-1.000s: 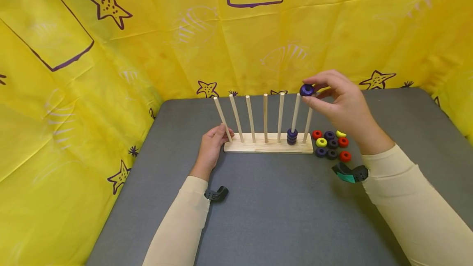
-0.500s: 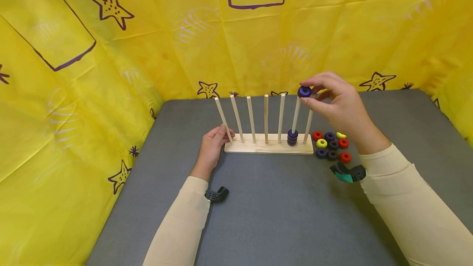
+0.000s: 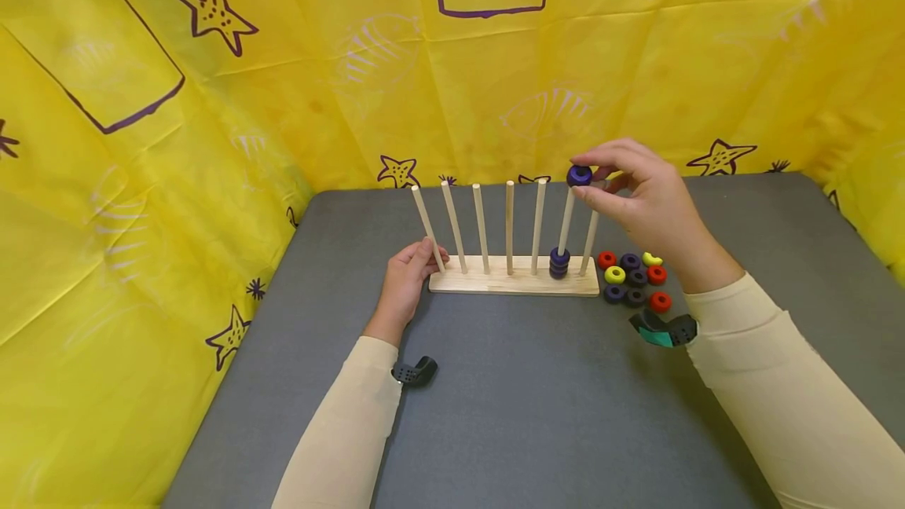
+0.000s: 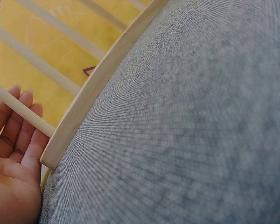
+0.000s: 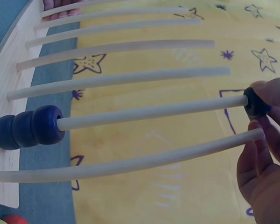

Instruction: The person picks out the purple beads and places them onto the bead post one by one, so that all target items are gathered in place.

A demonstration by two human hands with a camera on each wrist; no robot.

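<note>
The right hand [image 3: 646, 203] pinches a blue ring [image 3: 579, 176] at the tip of a round wooden peg [image 3: 566, 220].
Three glossy, doughnut-like rings [image 3: 559, 263] are stacked at the foot of this same peg, on the pale, grained base [image 3: 514, 283]. The left hand [image 3: 403, 285], its grip loosely spread, is at the leftmost peg [image 3: 426, 218] (the grey worktop [image 3: 495, 399] below has a texture like woven cloth).

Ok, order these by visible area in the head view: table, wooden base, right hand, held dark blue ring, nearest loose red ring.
1. Table
2. Right hand
3. Wooden base
Last, unranked: held dark blue ring and nearest loose red ring; they look nearly alike.
</note>
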